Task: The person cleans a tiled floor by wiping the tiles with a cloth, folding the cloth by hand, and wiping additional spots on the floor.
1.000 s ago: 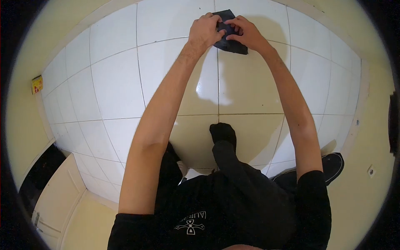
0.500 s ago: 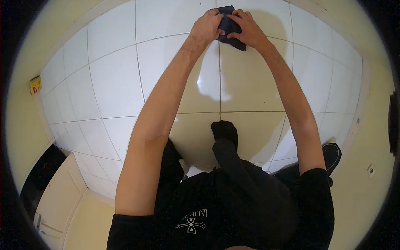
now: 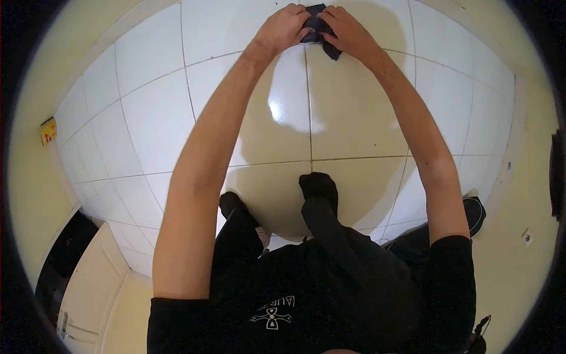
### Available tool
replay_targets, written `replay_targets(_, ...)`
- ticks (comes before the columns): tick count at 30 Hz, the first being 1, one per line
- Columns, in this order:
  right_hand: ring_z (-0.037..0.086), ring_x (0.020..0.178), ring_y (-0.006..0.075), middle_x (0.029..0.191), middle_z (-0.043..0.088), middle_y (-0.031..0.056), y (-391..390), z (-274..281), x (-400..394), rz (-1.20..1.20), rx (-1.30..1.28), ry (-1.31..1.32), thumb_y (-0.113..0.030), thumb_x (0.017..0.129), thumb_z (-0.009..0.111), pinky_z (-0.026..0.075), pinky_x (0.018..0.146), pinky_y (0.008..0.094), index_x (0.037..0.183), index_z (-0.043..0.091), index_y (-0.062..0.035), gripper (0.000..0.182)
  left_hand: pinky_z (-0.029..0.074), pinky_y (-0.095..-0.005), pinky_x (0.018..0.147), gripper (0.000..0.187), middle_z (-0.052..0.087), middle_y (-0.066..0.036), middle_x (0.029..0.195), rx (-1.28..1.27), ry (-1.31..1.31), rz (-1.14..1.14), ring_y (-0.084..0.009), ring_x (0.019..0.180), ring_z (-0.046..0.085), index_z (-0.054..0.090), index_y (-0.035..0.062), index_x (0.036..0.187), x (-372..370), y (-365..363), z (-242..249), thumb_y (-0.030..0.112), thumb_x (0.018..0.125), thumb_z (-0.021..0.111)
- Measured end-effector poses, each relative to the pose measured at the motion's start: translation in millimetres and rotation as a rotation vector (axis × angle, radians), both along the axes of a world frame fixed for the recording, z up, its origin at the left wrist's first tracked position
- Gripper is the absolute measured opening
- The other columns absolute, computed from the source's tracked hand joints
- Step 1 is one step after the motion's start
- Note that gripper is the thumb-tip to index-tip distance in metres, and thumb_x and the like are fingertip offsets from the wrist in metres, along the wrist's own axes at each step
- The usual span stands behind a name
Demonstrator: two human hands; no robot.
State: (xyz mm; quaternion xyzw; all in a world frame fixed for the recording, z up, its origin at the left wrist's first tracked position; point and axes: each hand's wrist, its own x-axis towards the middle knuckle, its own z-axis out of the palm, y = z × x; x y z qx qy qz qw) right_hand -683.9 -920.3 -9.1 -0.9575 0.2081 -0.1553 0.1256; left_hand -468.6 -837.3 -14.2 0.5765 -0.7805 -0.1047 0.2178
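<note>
Both hands hold a dark blue-black piece of cloth [image 3: 314,23] at the top of the view, over the white floor tiles. It is bunched and folded, and one corner hangs down below the fingers. My left hand [image 3: 285,27] grips its left side with bent fingers. On the other side, my right hand [image 3: 350,32] pinches the cloth between thumb and fingers. The two hands are close together, arms stretched far forward. Part of the cloth is hidden behind the fingers.
A black-socked foot [image 3: 319,186] rests on the tiled floor [image 3: 359,130], with the other foot [image 3: 234,203] to its left. A yellow box [image 3: 48,131] sits by the left wall. At lower left stands a white door [image 3: 91,286]. A dark round-edged object [image 3: 475,215] lies at right.
Both hands have shifted slightly up and away with the cloth, which now looks more bunched between them. The left foot has come into fuller view.
</note>
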Motion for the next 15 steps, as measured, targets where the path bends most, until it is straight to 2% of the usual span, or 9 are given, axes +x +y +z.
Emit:
replay_targets(3, 0.063, 0.107, 0.0332, 0.118, 0.065, 0.0233, -5, 2, 4, 0.053, -0.108, 0.071, -0.009, 0.09, 0.065, 0.051, 0.099, 0.0397, 0.114, 0.064, 0.006, 0.028, 0.055, -0.0433, 0.096, 0.038, 0.066, -0.016, 0.117, -0.111, -0.054, -0.14, -0.0349, 0.111, 0.063, 0.066, -0.0017, 0.118, 10, -10, -8, 0.02, 0.089, 0.078)
replay_targets(6, 0.058, 0.109, 0.04, 0.111, 0.061, 0.0244, -12, -18, 7, 0.062, -0.05, 0.079, -0.018, 0.084, 0.073, 0.049, 0.099, 0.0448, 0.111, 0.061, 0.0042, 0.037, 0.055, -0.042, 0.094, 0.037, 0.066, -0.015, 0.114, -0.138, -0.122, -0.204, -0.0328, 0.107, 0.064, 0.066, -0.0025, 0.116, 13, -19, -11, 0.021, 0.09, 0.078)
replay_targets(8, 0.059, 0.107, 0.0394, 0.11, 0.063, 0.023, -16, -28, 9, 0.057, -0.071, 0.068, -0.017, 0.082, 0.073, 0.049, 0.098, 0.0456, 0.108, 0.062, 0.0043, 0.035, 0.057, -0.0395, 0.09, 0.035, 0.068, -0.012, 0.107, -0.14, -0.188, -0.188, -0.0279, 0.099, 0.067, 0.067, -0.0003, 0.116, 11, -23, -17, 0.022, 0.092, 0.079)
replay_targets(11, 0.063, 0.1, 0.0385, 0.1, 0.066, 0.0214, -45, -31, 24, 0.007, 0.02, 0.054, -0.016, 0.08, 0.074, 0.052, 0.091, 0.046, 0.1, 0.064, 0.0038, 0.029, 0.053, -0.0527, 0.086, 0.034, 0.068, -0.024, 0.095, -0.029, 0.066, -0.139, -0.0447, 0.101, 0.064, 0.065, -0.0018, 0.108, 14, -55, -55, 0.024, 0.088, 0.074)
replay_targets(14, 0.067, 0.086, 0.0352, 0.088, 0.069, 0.0209, -75, 0, 27, -0.086, 0.284, 0.061, -0.017, 0.078, 0.076, 0.055, 0.079, 0.0449, 0.09, 0.067, 0.0028, 0.025, 0.055, -0.0515, 0.085, 0.03, 0.068, -0.026, 0.095, 0.171, 0.046, -0.11, -0.0454, 0.097, 0.067, 0.064, -0.0048, 0.103, 19, -84, -12, 0.02, 0.088, 0.073)
replay_targets(15, 0.068, 0.081, 0.0337, 0.084, 0.069, 0.0208, -85, 19, 28, -0.124, 0.393, 0.065, -0.017, 0.076, 0.076, 0.056, 0.075, 0.0444, 0.087, 0.068, 0.0024, 0.024, 0.056, -0.0502, 0.08, 0.028, 0.069, -0.026, 0.091, 0.147, 0.021, -0.076, -0.0433, 0.087, 0.069, 0.064, -0.0037, 0.102, 22, -95, -4, 0.018, 0.087, 0.075)
